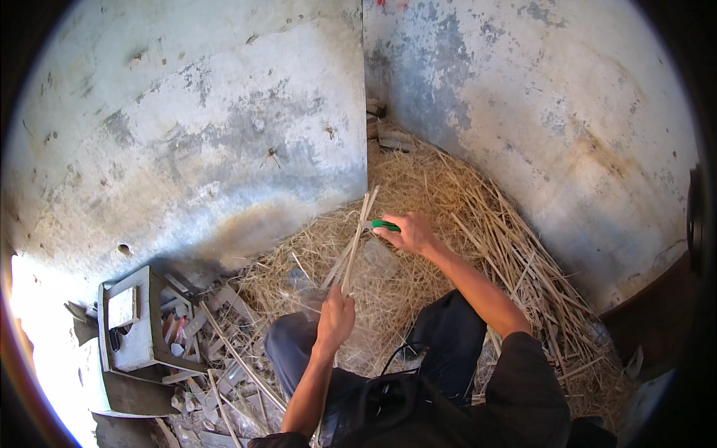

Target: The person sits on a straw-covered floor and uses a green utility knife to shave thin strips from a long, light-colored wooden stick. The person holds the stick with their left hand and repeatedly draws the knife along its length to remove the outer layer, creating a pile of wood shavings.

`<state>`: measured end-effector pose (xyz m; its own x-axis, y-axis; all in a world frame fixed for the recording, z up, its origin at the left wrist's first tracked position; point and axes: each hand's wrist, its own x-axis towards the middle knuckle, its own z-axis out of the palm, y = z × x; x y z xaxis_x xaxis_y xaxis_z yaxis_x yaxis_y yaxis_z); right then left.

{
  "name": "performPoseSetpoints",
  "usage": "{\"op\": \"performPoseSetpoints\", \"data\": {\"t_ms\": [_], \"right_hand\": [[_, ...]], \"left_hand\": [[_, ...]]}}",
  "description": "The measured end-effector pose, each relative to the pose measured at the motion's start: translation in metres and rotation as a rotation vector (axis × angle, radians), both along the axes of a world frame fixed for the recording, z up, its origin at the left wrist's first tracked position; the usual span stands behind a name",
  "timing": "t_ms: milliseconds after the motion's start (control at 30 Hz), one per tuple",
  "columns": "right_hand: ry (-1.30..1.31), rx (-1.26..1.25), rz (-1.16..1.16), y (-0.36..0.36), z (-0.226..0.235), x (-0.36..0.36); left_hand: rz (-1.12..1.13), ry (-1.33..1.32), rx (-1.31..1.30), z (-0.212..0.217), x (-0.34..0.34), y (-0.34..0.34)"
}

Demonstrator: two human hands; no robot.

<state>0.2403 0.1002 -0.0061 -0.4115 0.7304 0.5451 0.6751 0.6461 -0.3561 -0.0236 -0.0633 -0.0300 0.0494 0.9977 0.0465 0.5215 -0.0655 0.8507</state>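
My left hand (336, 319) is closed around the lower end of a few thin, pale wooden strips (352, 259), which look like split bamboo or cane. They stick up and slightly to the right from my fist. In my closed right hand (411, 233) is a knife with a green handle (385, 225). Its short blade lies against the strips near their upper end. Whether the blade has cut into them I cannot tell. Both hands are in front of my bent knees, above a heap of straw-like shavings (418, 179).
Long split sticks (515, 246) lie along the right wall (567, 134). A worn pale wooden cabinet or box frame (154, 357) stands at the left, with scrap wood and rubble (213, 399) beside it. A peeling wall (194, 134) rises behind the heap, and bright light enters at the left.
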Motion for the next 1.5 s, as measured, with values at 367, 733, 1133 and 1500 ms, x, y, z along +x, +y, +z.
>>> {"op": "performPoseSetpoints", "data": {"t_ms": [367,733,1133,1500], "right_hand": [[-0.069,0.061,-0.004,0.002,0.001,0.000],[-0.062,0.056,0.047,0.001,-0.004,-0.021],[0.495,-0.071,-0.328,0.033,-0.002,0.068],[0.068,0.058,0.134,-0.078,0.034,-0.026]], "left_hand": [[0.005,-0.090,-0.143,0.007,-0.003,-0.021],[0.022,-0.185,-0.124,-0.009,-0.014,-0.040],[-0.083,-0.251,-0.201,-0.011,-0.034,-0.089],[-0.041,-0.252,-0.141,0.019,-0.013,-0.070]]}}
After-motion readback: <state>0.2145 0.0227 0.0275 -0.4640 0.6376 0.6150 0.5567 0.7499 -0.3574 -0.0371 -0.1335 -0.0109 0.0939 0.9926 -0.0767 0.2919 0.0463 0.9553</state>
